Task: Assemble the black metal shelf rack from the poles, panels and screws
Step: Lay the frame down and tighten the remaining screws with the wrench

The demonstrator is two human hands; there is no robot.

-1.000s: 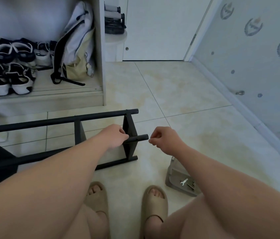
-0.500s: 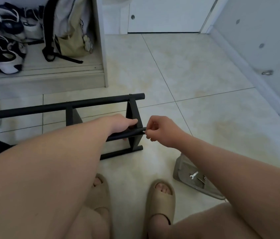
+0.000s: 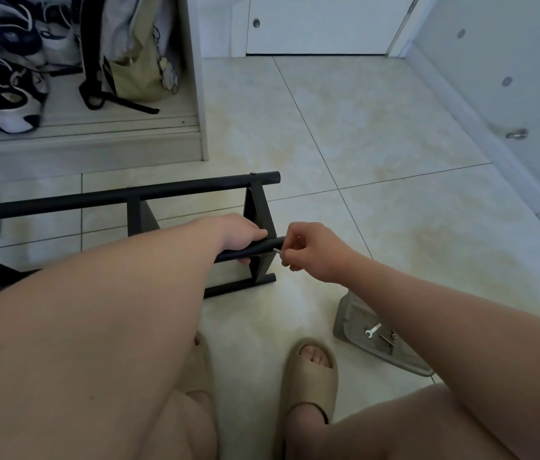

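A black metal rack (image 3: 195,190) lies on its side on a pale tiled floor (image 3: 361,144), left of centre and just beyond the person's feet. Three dark poles run from the left edge toward the middle, joined by two upright panels.

The left hand (image 3: 240,232) grips the middle pole (image 3: 262,246) close to its right end, fingers curled over the top and thumb beneath. The right hand (image 3: 318,252) is at that same pole end, its fingertips pinched on a small silvery piece (image 3: 277,250). It is too small to tell whether it is a screw or a short key.

This looks like the fastening step, fixing the pole to the end panel. The next move probably calls for small, steady turns of the right fingers while the left hand keeps the pole from rolling.

Just right of the near foot sits a shallow grey tray (image 3: 341,313) holding a little wrench (image 3: 372,330) and some small parts, within easy reach of the right hand. Both feet wear tan sandals (image 3: 311,376).

To the far left is a low shoe shelf (image 3: 79,141) with sneakers (image 3: 6,104) and a backpack (image 3: 136,54). Its edge stands near the rack's far pole, so there is little room that way. Open floor stretches right and far, ending at a wall (image 3: 511,78) and a white door (image 3: 321,21).
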